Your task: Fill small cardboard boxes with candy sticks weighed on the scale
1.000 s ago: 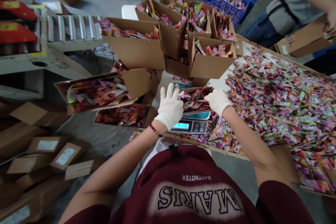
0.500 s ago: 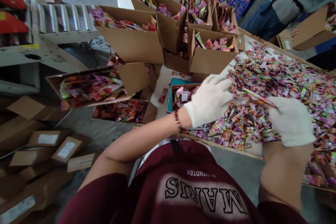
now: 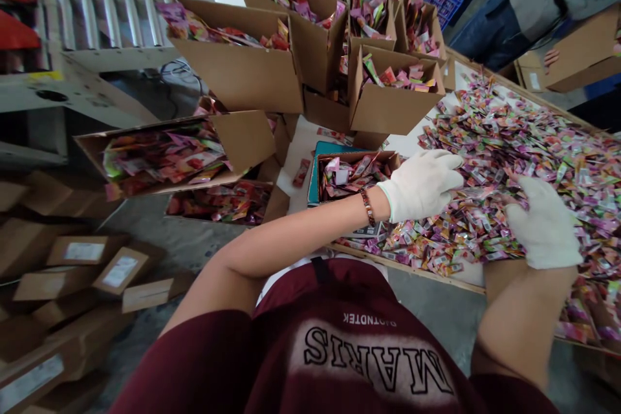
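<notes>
Both of my hands wear white gloves. My left hand (image 3: 427,184) is open, its fingers stretched out to the right over the near left part of a wide pile of small wrapped packets (image 3: 466,226). Facing it, my right hand (image 3: 543,223) is down at the pile, thumb and fingers apart; blurred packets lie at its fingertips, and I cannot make out a firm grip on any. Just left of my left hand, a small open carton (image 3: 395,158) with packets in it sits against a teal tray (image 3: 313,181). My left wrist hides part of the carton's near side.
Tall open cartons of packets (image 3: 388,110) stand behind the teal tray, and another tilted carton (image 3: 247,142) is at left. A roller conveyor (image 3: 111,22) runs at far left; closed boxes (image 3: 77,252) lie on the floor. A co-worker (image 3: 528,0) stands across the table beside blue crates (image 3: 436,6).
My left hand has moved right, away from the small carton, uncovering its packets. Long packets seen at my right fingertips before no longer stick out, and that hand's thumb and fingers are parted.
</notes>
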A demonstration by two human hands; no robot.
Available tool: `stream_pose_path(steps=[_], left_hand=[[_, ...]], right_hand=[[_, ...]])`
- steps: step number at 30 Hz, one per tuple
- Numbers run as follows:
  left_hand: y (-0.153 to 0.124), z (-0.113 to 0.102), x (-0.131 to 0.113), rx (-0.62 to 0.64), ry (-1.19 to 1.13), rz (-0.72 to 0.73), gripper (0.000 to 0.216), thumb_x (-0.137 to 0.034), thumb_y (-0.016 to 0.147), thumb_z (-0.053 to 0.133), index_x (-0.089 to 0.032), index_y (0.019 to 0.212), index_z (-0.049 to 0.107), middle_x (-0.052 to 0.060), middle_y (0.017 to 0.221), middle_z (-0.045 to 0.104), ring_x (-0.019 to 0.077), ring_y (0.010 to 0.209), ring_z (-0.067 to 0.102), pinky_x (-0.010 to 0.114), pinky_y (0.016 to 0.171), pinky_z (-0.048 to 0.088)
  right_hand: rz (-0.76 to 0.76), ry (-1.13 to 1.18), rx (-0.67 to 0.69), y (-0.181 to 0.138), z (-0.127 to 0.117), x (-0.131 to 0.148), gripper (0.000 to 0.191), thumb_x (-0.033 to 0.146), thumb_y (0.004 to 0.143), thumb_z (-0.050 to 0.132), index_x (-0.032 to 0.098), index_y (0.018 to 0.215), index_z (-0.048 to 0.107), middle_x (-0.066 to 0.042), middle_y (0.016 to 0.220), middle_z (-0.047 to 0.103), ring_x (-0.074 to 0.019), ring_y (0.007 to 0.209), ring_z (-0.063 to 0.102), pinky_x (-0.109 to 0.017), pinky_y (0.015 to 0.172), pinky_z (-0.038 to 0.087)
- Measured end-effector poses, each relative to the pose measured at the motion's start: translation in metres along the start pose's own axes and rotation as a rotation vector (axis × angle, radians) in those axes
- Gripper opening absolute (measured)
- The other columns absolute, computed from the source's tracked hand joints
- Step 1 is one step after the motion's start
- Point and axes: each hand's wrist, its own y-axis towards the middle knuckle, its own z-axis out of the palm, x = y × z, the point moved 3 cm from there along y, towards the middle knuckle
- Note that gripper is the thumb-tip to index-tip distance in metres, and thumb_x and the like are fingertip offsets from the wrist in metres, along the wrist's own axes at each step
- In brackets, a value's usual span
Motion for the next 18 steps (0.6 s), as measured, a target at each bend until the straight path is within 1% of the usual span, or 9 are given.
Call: stream_pose_path(steps=[2, 3, 5, 8, 10, 12, 14, 16, 18], left_hand=[[-0.008, -0.010, 0.004, 0.003, 0.033, -0.021, 0.019, -0.020, 0.095, 0.055, -0.016, 0.099, 0.073, 0.012, 0.122, 0.068, 0.0261, 0.115, 0.061, 0.042, 0.101, 0.049], [-0.014, -0.016, 0.008, 0.004, 0.056, -0.032, 0.020, -0.020, 0.095, 0.055, -0.017, 0.101, 0.073, 0.011, 0.123, 0.068, 0.0262, 0.116, 0.061, 0.042, 0.102, 0.049], [-0.032, -0.028, 0.021, 0.016, 0.107, -0.071, 0.020, -0.022, 0.096, 0.054, -0.018, 0.102, 0.073, 0.010, 0.125, 0.068, 0.0263, 0.118, 0.062, 0.044, 0.104, 0.050], [-0.069, -0.043, 0.046, 0.025, 0.189, -0.234, 0.020, -0.027, 0.095, 0.058, -0.017, 0.103, 0.074, 0.015, 0.137, 0.064, 0.0310, 0.125, 0.061, 0.051, 0.107, 0.050], [-0.100, -0.049, 0.060, -0.016, 0.209, -0.364, 0.024, -0.029, 0.094, 0.061, -0.016, 0.108, 0.074, 0.019, 0.147, 0.057, 0.0356, 0.133, 0.056, 0.056, 0.110, 0.048], [-0.136, -0.052, 0.067, -0.082, 0.172, -0.464, 0.027, -0.031, 0.095, 0.058, -0.016, 0.112, 0.073, 0.019, 0.149, 0.056, 0.0354, 0.138, 0.053, 0.056, 0.113, 0.048], [-0.172, -0.053, 0.066, -0.161, 0.103, -0.572, 0.030, -0.034, 0.098, 0.054, -0.016, 0.113, 0.072, 0.017, 0.146, 0.059, 0.0326, 0.137, 0.056, 0.051, 0.114, 0.049], [-0.204, -0.050, 0.061, -0.223, 0.024, -0.696, 0.033, -0.038, 0.099, 0.052, -0.017, 0.115, 0.072, 0.016, 0.145, 0.061, 0.0306, 0.134, 0.059, 0.047, 0.113, 0.051], [-0.227, -0.044, 0.056, -0.264, -0.052, -0.812, 0.034, -0.039, 0.098, 0.053, -0.018, 0.115, 0.072, 0.014, 0.141, 0.063, 0.0294, 0.131, 0.062, 0.044, 0.111, 0.052]], right_hand=[[-0.105, 0.186, -0.050, 0.013, -0.004, 0.025, 0.047, 0.030, 0.095, 0.052, 0.015, 0.139, 0.060, -0.016, 0.129, 0.066, -0.0297, 0.123, 0.060, -0.047, 0.109, 0.048], [-0.134, 0.243, -0.068, 0.019, -0.006, 0.036, 0.047, 0.029, 0.095, 0.053, 0.017, 0.139, 0.060, -0.015, 0.130, 0.066, -0.0290, 0.125, 0.060, -0.047, 0.112, 0.047], [-0.144, 0.292, -0.088, 0.028, -0.006, 0.053, 0.044, 0.028, 0.095, 0.054, 0.018, 0.138, 0.061, -0.014, 0.130, 0.066, -0.0289, 0.124, 0.061, -0.047, 0.112, 0.047], [-0.131, 0.325, -0.076, 0.030, 0.002, 0.061, 0.040, 0.029, 0.096, 0.054, 0.019, 0.133, 0.063, -0.014, 0.126, 0.068, -0.0294, 0.121, 0.063, -0.047, 0.110, 0.049], [-0.122, 0.350, -0.042, 0.023, 0.014, 0.057, 0.039, 0.031, 0.096, 0.054, 0.019, 0.132, 0.064, -0.014, 0.126, 0.069, -0.0295, 0.121, 0.063, -0.047, 0.109, 0.049], [-0.100, 0.378, 0.013, 0.013, 0.035, 0.051, 0.039, 0.032, 0.097, 0.054, 0.018, 0.132, 0.064, -0.014, 0.127, 0.069, -0.0288, 0.121, 0.064, -0.045, 0.108, 0.050], [-0.063, 0.368, 0.120, 0.000, 0.068, 0.051, 0.038, 0.032, 0.098, 0.051, 0.016, 0.130, 0.065, -0.015, 0.128, 0.069, -0.0276, 0.120, 0.065, -0.043, 0.107, 0.051], [-0.049, 0.296, 0.283, -0.014, 0.107, 0.060, 0.036, 0.027, 0.100, 0.046, 0.013, 0.127, 0.066, -0.018, 0.125, 0.070, -0.0269, 0.116, 0.066, -0.042, 0.102, 0.053], [-0.107, 0.234, 0.440, -0.029, 0.144, 0.079, 0.034, 0.024, 0.102, 0.045, 0.012, 0.124, 0.068, -0.019, 0.117, 0.071, -0.0258, 0.109, 0.068, -0.041, 0.094, 0.055]])
